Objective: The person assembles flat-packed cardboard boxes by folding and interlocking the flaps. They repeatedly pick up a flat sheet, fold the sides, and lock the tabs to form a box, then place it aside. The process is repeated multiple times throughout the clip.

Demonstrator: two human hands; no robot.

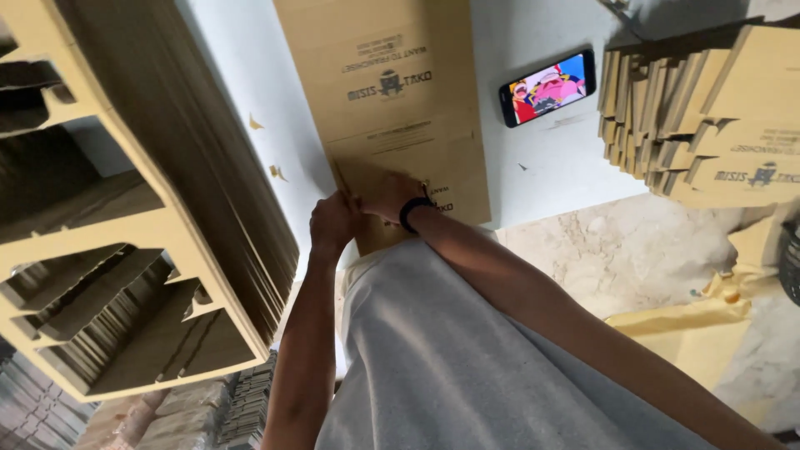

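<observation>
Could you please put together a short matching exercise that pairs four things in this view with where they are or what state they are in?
Things:
1. flat cardboard sheet
2. phone
3. tall stack of die-cut cardboard
4. black wristband

Places or states:
A. lying on the white table, screen lit with a cartoon
B. on the right wrist
C. standing at the left side of the view
D. under both hands (left hand, right hand) at its near end

Pairs: 1-D, 2-A, 3-C, 4-B
</observation>
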